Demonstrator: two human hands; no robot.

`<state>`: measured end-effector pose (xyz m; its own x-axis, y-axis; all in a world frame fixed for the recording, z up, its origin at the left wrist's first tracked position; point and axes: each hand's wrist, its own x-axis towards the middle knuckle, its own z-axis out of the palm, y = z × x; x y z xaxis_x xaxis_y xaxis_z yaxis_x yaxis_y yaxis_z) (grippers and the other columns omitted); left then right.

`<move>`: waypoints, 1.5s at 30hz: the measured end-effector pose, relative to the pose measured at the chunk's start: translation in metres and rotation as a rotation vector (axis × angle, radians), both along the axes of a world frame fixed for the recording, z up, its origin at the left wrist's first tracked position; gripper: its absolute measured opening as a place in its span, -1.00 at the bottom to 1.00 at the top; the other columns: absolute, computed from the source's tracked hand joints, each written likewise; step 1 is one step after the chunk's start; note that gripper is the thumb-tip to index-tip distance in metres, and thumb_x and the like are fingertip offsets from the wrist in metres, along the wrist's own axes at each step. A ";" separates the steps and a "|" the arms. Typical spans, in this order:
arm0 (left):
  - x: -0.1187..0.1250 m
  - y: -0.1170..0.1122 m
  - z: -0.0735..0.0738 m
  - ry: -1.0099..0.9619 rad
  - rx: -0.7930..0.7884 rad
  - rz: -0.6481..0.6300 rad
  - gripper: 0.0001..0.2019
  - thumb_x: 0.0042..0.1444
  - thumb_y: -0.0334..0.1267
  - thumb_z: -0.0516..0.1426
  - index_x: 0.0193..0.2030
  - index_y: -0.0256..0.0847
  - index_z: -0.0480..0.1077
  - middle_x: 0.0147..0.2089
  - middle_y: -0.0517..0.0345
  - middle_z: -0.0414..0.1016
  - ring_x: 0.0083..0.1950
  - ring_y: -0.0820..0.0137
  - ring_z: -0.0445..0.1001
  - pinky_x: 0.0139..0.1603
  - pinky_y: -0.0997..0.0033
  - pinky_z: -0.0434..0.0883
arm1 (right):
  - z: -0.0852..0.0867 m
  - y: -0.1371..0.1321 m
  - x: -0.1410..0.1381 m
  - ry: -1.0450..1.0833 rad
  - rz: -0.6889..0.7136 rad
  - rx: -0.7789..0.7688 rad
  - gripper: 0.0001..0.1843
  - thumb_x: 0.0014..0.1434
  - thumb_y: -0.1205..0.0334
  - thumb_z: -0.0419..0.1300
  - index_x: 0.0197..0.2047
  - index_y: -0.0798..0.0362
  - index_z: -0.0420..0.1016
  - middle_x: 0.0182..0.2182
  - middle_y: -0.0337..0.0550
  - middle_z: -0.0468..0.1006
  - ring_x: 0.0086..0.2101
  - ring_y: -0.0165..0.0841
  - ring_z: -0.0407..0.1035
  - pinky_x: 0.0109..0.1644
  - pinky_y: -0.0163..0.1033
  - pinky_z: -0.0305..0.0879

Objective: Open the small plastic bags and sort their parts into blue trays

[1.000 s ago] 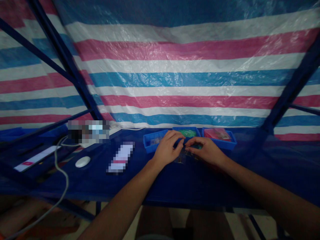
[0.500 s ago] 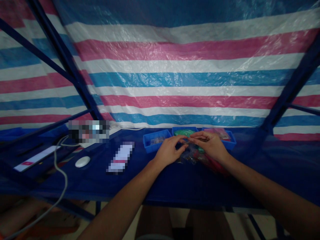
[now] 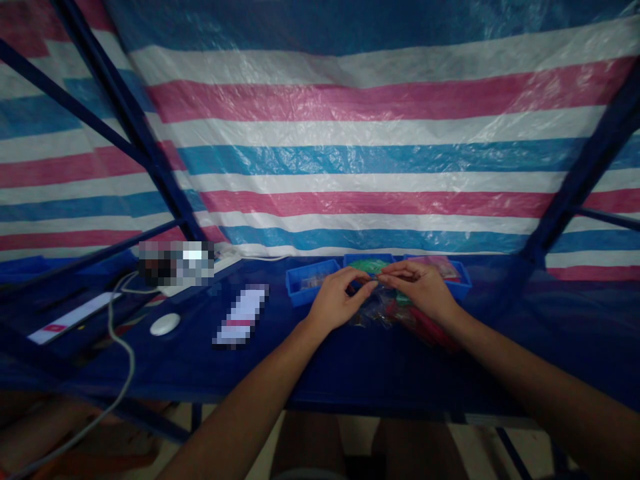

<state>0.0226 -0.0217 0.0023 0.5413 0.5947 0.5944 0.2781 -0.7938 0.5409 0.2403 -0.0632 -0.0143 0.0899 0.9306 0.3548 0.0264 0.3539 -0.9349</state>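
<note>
My left hand [image 3: 343, 293] and my right hand [image 3: 417, 285] meet fingertip to fingertip above the blue table. Both are closed in a pinch on something small and thin that I cannot make out. Beneath them lie crumpled clear plastic bags [image 3: 373, 315], with a red bundle [image 3: 433, 330] partly under my right wrist. Just behind my hands stand three blue bins: the left bin [image 3: 295, 293] holds small clear packets, the middle bin [image 3: 353, 257] has green material [image 3: 369, 267], and the right bin [image 3: 465, 283] contains pink packets [image 3: 435, 267]. My hands hide parts of these bins.
To the left lie a phone-shaped blurred item [image 3: 243, 315], a white oval object [image 3: 165, 325] and a white cable [image 3: 131, 360] running over the table edge. A power strip [image 3: 225, 263] is further back. Blue frame posts [image 3: 165, 180] and a striped tarp [image 3: 375, 153] enclose the table.
My fingers have shifted slightly at the pinch, with the left thumb and fingertips a little nearer the right ones. The bags and bins look unchanged.
</note>
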 end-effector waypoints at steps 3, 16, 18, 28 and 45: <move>0.002 0.001 -0.002 -0.029 -0.035 -0.026 -0.70 0.30 -0.09 0.28 0.10 -0.11 0.52 -0.07 0.13 0.71 -0.12 0.30 0.65 -0.07 0.34 0.52 | -0.001 0.000 -0.002 0.007 0.010 0.004 -0.61 0.00 -0.04 0.55 -0.18 -0.01 0.67 -0.24 -0.08 0.77 -0.22 -0.17 0.67 -0.04 -0.06 0.59; 0.004 0.001 -0.003 0.012 0.015 -0.023 -0.86 0.29 -0.28 0.22 -0.03 -0.15 0.53 -0.13 0.14 0.66 -0.13 0.33 0.64 -0.08 0.36 0.51 | -0.010 0.000 -0.006 -0.043 0.141 0.029 -0.57 0.05 0.09 0.55 -0.06 -0.01 0.59 -0.19 -0.12 0.72 -0.24 -0.29 0.62 -0.06 -0.17 0.56; 0.004 0.001 -0.003 0.022 0.018 -0.024 -0.88 0.27 -0.29 0.23 -0.07 -0.17 0.53 -0.14 0.14 0.65 -0.13 0.33 0.63 -0.07 0.36 0.50 | -0.011 0.000 -0.006 -0.057 0.118 0.049 -0.57 0.08 0.07 0.52 -0.03 -0.02 0.57 -0.20 -0.12 0.71 -0.24 -0.28 0.62 -0.07 -0.16 0.56; 0.005 0.004 -0.007 -0.026 -0.065 -0.020 -0.77 0.36 -0.15 0.20 0.05 -0.14 0.56 -0.09 0.08 0.69 -0.13 0.29 0.65 -0.13 0.35 0.53 | -0.009 0.000 -0.004 -0.223 -0.063 0.190 -0.72 0.21 0.06 0.42 -0.06 -0.04 0.57 -0.16 -0.10 0.69 -0.16 -0.19 0.61 0.00 -0.05 0.54; 0.005 0.014 -0.015 -0.140 -0.222 -0.020 -0.83 0.32 -0.19 0.22 -0.03 -0.17 0.55 -0.11 0.07 0.68 -0.08 0.29 0.66 -0.03 0.31 0.56 | 0.006 -0.016 -0.008 -0.647 -0.182 0.426 -0.81 0.36 0.09 0.27 0.01 -0.15 0.62 -0.08 -0.06 0.68 -0.03 -0.09 0.54 0.10 0.08 0.48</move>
